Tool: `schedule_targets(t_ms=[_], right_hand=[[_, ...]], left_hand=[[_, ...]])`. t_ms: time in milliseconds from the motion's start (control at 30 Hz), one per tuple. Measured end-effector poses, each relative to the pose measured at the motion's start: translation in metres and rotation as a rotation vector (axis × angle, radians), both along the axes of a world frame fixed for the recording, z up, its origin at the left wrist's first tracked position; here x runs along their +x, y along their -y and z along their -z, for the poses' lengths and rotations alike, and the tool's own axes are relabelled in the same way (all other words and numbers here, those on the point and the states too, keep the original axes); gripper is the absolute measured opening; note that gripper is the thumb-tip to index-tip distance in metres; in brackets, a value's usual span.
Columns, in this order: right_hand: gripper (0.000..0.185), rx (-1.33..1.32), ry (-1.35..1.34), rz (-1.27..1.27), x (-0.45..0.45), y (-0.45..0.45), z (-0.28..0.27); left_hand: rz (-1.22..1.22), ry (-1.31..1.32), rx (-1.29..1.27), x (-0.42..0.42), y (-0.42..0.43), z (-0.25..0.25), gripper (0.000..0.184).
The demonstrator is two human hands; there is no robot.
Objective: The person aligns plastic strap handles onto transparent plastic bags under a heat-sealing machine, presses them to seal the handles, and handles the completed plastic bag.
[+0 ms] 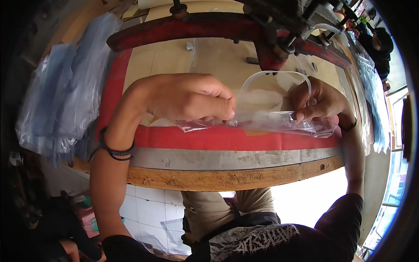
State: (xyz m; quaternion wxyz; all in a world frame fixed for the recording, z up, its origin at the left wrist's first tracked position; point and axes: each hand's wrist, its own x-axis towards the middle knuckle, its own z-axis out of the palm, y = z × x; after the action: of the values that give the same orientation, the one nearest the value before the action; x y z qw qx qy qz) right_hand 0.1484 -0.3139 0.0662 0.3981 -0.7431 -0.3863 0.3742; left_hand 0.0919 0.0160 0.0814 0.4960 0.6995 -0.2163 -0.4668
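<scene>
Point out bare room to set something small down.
The tan board's left part, between the left hand and red bar, looks bare; so does the grey strip between red border and wooden edge. Crowded: towards the right hand, with clear plastic and looped strap.

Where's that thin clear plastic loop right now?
In the head view, just right of centre, the loop arches between left hand and right hand, below the red metal bar and above the clear plastic sheet.

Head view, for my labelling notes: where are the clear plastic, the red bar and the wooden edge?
Clear plastic (pixel 265 121): head view, its middle stretch.
Red bar (pixel 203 25): head view, its left half.
Wooden edge (pixel 209 180): head view, front face near the middle.
</scene>
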Motion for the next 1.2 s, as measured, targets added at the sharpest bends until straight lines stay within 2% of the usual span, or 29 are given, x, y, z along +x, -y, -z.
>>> schedule_targets(t_ms=[100, 200, 333, 500, 600, 733, 833, 1033, 1200], right_hand=[[0.019, -0.020, 0.045, -0.030, 0.002, 0.001, 0.000], [0.028, -0.015, 0.030, 0.061, -0.004, -0.002, 0.002], [0.027, 0.004, -0.001, 0.044, -0.002, -0.003, 0.000], [0.026, 0.016, -0.018, 0.059, -0.003, -0.003, 0.003], [0.016, -0.016, 0.022, 0.004, 0.000, 0.000, -0.002], [0.017, 0.038, 0.025, 0.000, -0.002, -0.001, 0.004], [0.020, 0.032, 0.033, 0.019, -0.001, -0.004, 0.001], [0.023, 0.024, 0.037, 0.026, -0.004, -0.004, 0.002], [0.022, -0.001, 0.006, 0.071, -0.005, -0.006, -0.003]], left_hand=[[0.005, 0.071, 0.031, 0.000, 0.001, 0.000, 0.029], [0.047, 0.148, 0.053, 0.001, 0.003, 0.001, 0.028], [0.047, 0.160, 0.064, 0.002, 0.002, 0.001, 0.025], [0.021, 0.291, 0.098, -0.002, 0.005, 0.006, 0.021], [-0.004, 0.334, 0.123, -0.003, 0.009, 0.008, 0.021], [0.047, 0.475, 0.183, -0.004, 0.015, -0.004, 0.023], [0.034, 0.397, 0.131, -0.003, 0.013, 0.002, 0.023], [0.085, 0.533, 0.074, -0.002, 0.013, 0.009, 0.025], [0.078, 0.498, 0.029, 0.000, 0.012, 0.012, 0.025]])
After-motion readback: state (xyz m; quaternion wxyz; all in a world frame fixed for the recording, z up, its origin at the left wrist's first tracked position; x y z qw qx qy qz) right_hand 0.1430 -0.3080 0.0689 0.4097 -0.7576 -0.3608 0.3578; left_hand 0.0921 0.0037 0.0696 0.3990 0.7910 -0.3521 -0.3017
